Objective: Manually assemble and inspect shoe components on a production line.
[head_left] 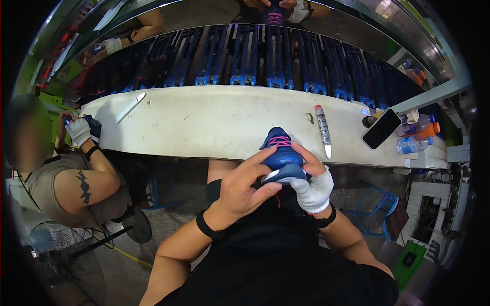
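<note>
A small dark blue shoe (284,159) with pink laces and a pale sole edge is held between my two hands, over the table's near edge. My left hand (244,182), bare, grips it from the left, with fingers along its side and thumb at the sole. On the right, my right hand (313,184), in a white glove that leaves some fingertips bare, closes round the other side. The shoe tilts, its sole end toward me and its laces facing up. Right of it on the table lies a knife-like tool (323,131) with a wrapped dark handle and red end.
A white table (189,122) spans the front, with a white pen-like tool (130,108) at left. Blue conveyor slats (243,61) run behind it. At right are a phone (382,129) on a stand and plastic bottles (414,145). A co-worker (71,178) handles another shoe at left.
</note>
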Demonstrator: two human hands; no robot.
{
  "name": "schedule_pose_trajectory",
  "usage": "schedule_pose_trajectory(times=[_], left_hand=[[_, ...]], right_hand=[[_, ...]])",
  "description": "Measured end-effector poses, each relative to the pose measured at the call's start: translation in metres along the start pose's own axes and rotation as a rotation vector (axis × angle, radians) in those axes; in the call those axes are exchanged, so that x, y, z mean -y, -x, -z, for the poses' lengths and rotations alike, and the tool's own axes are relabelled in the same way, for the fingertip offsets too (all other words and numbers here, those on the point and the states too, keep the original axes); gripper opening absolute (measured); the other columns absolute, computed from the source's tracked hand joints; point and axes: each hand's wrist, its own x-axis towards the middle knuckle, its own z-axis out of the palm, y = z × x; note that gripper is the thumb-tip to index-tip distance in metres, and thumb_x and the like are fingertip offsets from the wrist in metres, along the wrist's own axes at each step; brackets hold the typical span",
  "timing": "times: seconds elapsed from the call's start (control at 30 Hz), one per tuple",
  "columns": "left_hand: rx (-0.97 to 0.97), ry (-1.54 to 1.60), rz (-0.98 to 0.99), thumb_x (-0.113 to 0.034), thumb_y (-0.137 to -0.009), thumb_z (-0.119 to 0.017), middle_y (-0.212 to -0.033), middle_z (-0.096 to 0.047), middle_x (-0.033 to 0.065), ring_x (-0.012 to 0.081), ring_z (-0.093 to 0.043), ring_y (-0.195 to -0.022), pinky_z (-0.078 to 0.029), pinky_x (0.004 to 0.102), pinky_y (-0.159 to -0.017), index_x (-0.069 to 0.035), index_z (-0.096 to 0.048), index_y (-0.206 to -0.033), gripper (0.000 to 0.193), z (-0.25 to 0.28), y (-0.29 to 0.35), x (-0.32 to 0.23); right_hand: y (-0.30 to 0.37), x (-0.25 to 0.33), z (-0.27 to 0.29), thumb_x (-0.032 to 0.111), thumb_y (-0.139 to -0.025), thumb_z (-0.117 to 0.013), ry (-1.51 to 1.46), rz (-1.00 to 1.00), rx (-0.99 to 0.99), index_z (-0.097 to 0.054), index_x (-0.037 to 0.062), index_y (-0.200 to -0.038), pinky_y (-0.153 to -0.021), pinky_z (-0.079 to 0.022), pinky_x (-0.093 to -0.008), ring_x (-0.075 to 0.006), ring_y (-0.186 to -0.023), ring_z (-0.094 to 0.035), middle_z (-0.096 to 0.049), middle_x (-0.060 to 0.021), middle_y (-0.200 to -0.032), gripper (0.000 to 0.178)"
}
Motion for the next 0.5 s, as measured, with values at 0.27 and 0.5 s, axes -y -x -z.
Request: schedule_pose_trajectory(times=[0.27, 0.5], left_hand=[[0.046, -0.107, -0.007, -0.024, -0.093, -0.093, -0.136, -0.077, 0.0259, 0.0334, -0.083, -0.091, -0.064, 0.0348, -0.068, -0.001, -0.066, -0.099, 0.036, -0.003, -0.006, 0.005], [0.033, -0.057, -0.003, -0.018, -0.096, -0.091, -0.126, -0.081, 0.0285, 0.0257, -0.083, -0.089, -0.066, 0.0331, -0.077, -0.002, -0.060, -0.100, 0.035, 0.004, -0.009, 0.008]], right_hand=[[0.000, -0.010, 0.015, 0.025, -0.095, -0.093, 0.206, 0.105, 0.066, -0.061, 0.0092, -0.117, -0.093, -0.067, -0.0453, -0.0444, -0.118, -0.080, -0.067, -0.0362, -0.148, 0.042], [-0.006, -0.005, 0.008, 0.019, -0.096, -0.092, 0.142, 0.080, 0.068, -0.054, 0.0096, -0.112, -0.087, -0.070, -0.0450, -0.0429, -0.112, -0.083, -0.071, -0.0330, -0.144, 0.042]])
